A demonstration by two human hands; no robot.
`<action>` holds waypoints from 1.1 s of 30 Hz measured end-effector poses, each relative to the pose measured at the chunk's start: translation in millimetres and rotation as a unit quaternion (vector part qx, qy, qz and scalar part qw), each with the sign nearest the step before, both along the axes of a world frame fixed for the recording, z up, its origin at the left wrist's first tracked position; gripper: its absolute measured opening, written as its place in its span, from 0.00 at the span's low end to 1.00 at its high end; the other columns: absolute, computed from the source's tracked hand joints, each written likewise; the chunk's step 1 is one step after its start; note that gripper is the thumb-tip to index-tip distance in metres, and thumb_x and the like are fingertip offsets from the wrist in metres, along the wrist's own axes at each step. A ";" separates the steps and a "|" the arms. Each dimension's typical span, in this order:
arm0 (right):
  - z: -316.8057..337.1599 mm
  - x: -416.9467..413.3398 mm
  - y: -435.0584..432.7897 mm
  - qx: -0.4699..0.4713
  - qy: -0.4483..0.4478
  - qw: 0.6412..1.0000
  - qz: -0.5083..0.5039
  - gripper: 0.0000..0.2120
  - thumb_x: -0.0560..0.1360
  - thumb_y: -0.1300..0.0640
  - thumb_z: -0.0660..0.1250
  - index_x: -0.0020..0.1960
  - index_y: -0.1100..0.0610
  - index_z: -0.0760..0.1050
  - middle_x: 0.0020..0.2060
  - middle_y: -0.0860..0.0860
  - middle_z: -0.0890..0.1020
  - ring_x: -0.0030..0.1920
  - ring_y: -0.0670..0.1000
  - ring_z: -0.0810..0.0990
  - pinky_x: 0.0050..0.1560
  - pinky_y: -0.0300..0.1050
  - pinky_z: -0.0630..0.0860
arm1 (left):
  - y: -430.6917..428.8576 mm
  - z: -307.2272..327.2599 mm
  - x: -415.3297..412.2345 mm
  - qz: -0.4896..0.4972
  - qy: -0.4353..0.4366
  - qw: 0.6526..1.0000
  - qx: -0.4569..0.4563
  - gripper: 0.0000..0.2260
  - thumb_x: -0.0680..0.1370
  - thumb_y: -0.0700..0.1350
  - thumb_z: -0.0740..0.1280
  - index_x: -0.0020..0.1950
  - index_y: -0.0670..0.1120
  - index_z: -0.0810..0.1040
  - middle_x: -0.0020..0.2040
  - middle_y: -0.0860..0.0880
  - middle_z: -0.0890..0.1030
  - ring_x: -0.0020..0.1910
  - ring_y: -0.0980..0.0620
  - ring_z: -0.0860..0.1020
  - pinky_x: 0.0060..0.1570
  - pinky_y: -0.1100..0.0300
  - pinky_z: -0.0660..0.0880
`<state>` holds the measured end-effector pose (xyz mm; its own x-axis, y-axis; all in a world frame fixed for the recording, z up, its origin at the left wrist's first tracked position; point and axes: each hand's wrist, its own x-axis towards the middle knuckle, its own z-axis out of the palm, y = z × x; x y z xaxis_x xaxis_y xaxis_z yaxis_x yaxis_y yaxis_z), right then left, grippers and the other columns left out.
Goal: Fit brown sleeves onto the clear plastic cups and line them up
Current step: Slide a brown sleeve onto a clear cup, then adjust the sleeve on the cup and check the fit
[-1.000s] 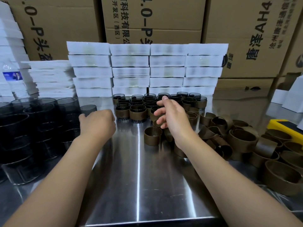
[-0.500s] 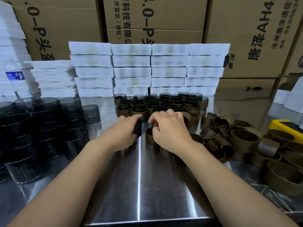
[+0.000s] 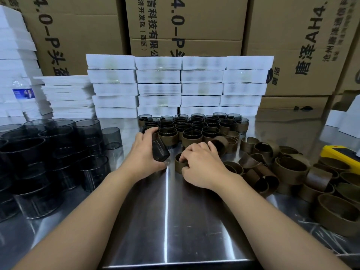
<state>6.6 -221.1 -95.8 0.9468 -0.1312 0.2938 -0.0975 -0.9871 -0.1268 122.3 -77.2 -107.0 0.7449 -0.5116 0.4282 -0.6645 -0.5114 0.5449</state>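
My left hand [image 3: 145,152] grips a dark clear plastic cup [image 3: 160,150], tilted on its side above the steel table. Just to its right, my right hand [image 3: 202,164] pinches a brown sleeve [image 3: 179,164] standing on the table. Behind both hands, several sleeved cups [image 3: 192,127] stand in rows. Bare clear cups [image 3: 48,149] are stacked at the left. Loose brown sleeves [image 3: 282,168] lie heaped at the right.
White foam pads [image 3: 179,84] are stacked behind the rows, with cardboard boxes [image 3: 185,26] behind them. A yellow object [image 3: 342,152] lies at the right edge. A water bottle [image 3: 23,94] stands far left. The steel table [image 3: 165,221] reaches toward me.
My left hand carried a bare cup from the left stack toward the middle and tilted it. My right hand dropped from above the rows onto a sleeve on the table.
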 end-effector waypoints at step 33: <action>9.7 -2.2 7.6 0.139 -0.229 0.964 0.010 0.22 0.76 0.40 0.60 0.52 0.58 0.79 0.57 0.50 0.76 0.59 0.49 0.63 0.61 0.36 0.60 | -3.8 -5.4 -0.1 0.080 0.035 0.995 -0.048 0.31 0.71 0.52 0.72 0.72 0.59 0.66 0.57 0.51 0.78 0.56 0.52 0.76 0.54 0.57 0.72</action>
<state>4.4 -213.5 -86.0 0.7300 -0.2479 0.6369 0.0502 -0.9100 -0.4116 122.2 -81.0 -112.4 0.8429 -0.3433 0.4143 -0.5380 -0.5507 0.6382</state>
